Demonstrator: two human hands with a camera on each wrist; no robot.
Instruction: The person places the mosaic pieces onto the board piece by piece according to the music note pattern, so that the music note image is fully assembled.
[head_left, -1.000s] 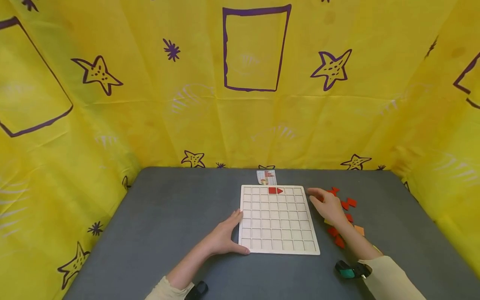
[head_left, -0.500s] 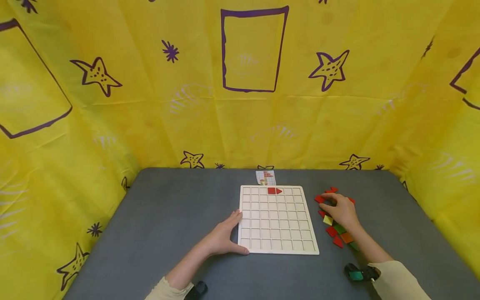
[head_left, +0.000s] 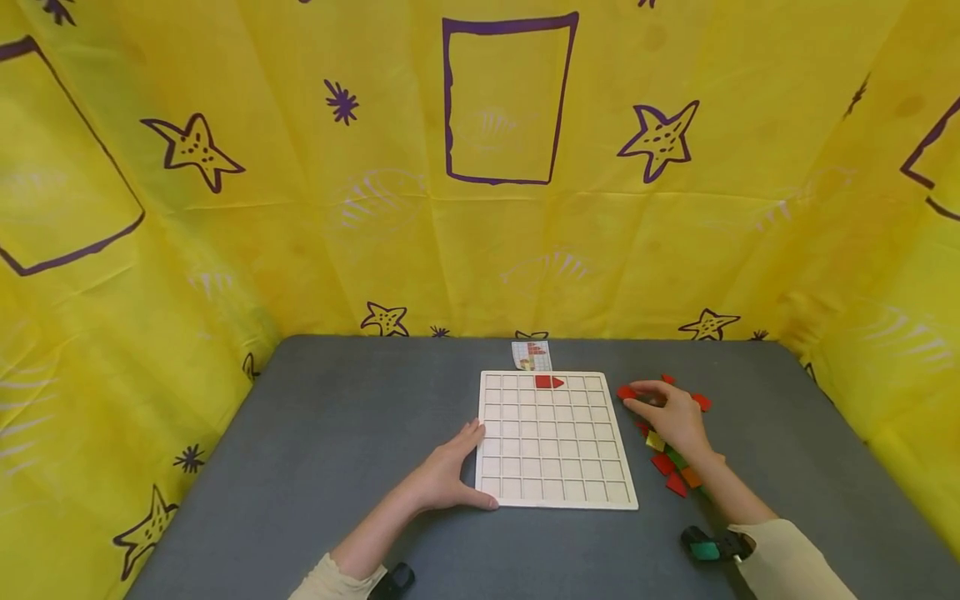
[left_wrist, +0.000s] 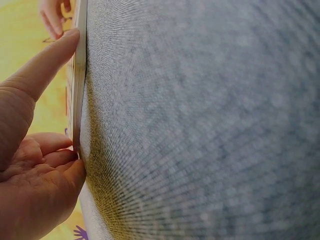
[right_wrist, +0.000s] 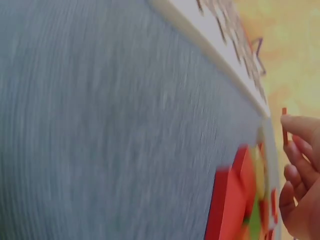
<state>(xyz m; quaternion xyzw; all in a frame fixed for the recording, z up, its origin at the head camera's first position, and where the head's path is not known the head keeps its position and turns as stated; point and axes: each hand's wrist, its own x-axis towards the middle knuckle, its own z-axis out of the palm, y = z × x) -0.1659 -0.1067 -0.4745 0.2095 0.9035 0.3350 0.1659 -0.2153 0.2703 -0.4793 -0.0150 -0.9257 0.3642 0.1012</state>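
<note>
Just right of the gridded board, a red tile is pinched in the fingers of the right hand. The left hand, fingers spread, touches the board's near left corner. Loose tiles dot the worktop.

At the right edge of the frame, my right hand pinches a thin red piece, seen edge-on. At lower right, blurred red blocks lie on the grey desk near a yellow block and a green block. A white board slants across the upper right, a yellow backdrop showing beyond it.
</note>
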